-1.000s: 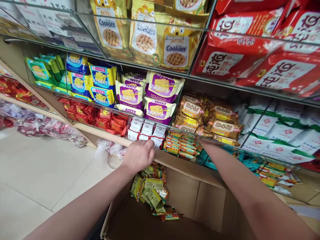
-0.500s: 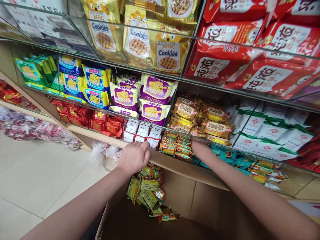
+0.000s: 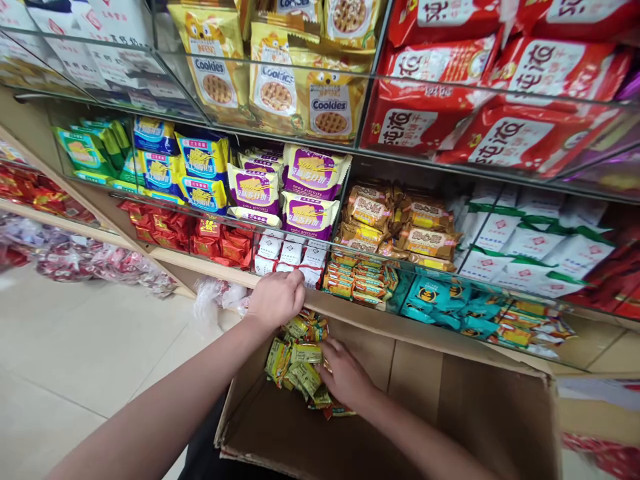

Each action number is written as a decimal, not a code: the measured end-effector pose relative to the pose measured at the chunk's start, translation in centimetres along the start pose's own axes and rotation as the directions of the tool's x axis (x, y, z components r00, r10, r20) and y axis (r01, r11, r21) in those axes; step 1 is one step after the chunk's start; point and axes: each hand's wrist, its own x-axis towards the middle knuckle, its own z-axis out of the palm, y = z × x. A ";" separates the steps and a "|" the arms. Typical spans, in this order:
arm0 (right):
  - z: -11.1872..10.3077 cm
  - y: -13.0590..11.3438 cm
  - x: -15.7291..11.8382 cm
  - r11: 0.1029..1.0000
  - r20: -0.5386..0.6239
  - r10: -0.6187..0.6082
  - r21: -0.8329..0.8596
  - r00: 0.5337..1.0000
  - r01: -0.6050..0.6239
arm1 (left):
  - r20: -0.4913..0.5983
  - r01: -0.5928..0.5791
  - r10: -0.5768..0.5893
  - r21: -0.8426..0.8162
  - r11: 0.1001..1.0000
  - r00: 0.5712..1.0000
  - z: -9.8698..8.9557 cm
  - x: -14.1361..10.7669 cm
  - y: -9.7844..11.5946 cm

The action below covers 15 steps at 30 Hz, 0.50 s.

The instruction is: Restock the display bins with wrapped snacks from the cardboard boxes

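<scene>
My left hand [image 3: 278, 298] is closed over the far rim of an open cardboard box [image 3: 480, 413], near its left corner. Inside the box, a small heap of yellow-green and orange snack packets [image 3: 303, 368] lies against the left end. My right hand [image 3: 347, 375] is down in the box at the right side of this heap, fingers stretched apart and touching the packets. Its fingertips are partly hidden among the wrappers. Just beyond the rim, similar small orange packets [image 3: 357, 283] fill a clear shelf compartment.
Clear-fronted shelves rise beyond the box. They hold purple soda biscuits [image 3: 310, 217], brown packets [image 3: 425, 241], teal packets [image 3: 435, 300], red sweets [image 3: 220, 243] and yellow cookie bags [image 3: 330, 110]. Tiled floor [image 3: 75, 340] lies to the left, with plastic-bagged goods [image 3: 100, 263] along the low shelf.
My right hand has moved out of the small orange packets' shelf compartment and down to the heap in the box. My left hand stays on the rim. The view has shifted slightly.
</scene>
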 end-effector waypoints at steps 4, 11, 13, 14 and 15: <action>6.1 3.2 1.8 0.987 -0.118 0.158 0.050 0.980 -0.153 | -0.011 0.054 -0.054 -0.025 0.998 0.998 0.4 -0.2 -0.1; 3.7 2.6 -1.4 0.971 -0.306 0.228 0.142 0.924 -0.193 | -0.071 0.035 -0.048 -0.177 0.984 0.996 -0.6 -0.5 0.0; 1.5 1.9 -3.3 0.978 -0.401 0.184 0.164 0.898 -0.128 | -0.112 -0.038 0.012 -0.235 0.971 0.994 -1.5 -2.0 1.5; 0.3 1.6 -4.3 0.984 -0.455 0.140 0.166 0.879 -0.070 | -0.129 -0.070 0.032 -0.295 0.953 0.991 -1.9 -3.0 2.7; -0.8 1.3 -5.4 0.988 -0.510 0.085 0.155 0.856 -0.006 | -0.137 -0.095 0.048 -0.364 0.926 0.989 -2.4 -4.2 4.0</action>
